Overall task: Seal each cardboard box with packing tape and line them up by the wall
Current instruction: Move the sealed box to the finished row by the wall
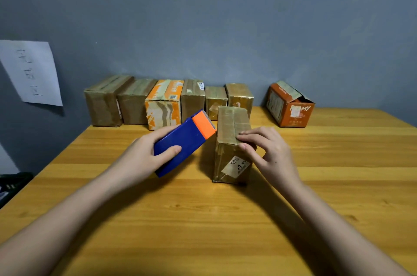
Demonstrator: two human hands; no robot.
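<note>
From the head view, a brown taped cardboard box (pixel 232 140) stands upright at the centre of the yellow wooden tabletop (pixel 225 219). The right hand (pixel 268 151) rests its bent fingers (pixel 246 134) on the box's near top edge, thumb against the front face. At nine o'clock of the box, the left hand (pixel 144 153) grips a blue and orange plastic tape dispenser (pixel 184 140), fingers wrapped round it. At twelve o'clock, six sealed boxes (pixel 162 101) line the grey wall (pixel 203 16); an orange box with open flaps (pixel 288 106) sits at one o'clock.

Grey wall behind a wooden surface

The yellow-brown wood-grain surface (pixel 338 162) meets a matte blue-grey wall (pixel 225 16); a white sheet of paper (pixel 31 72) with handwriting hangs tilted on the wall at left.
</note>
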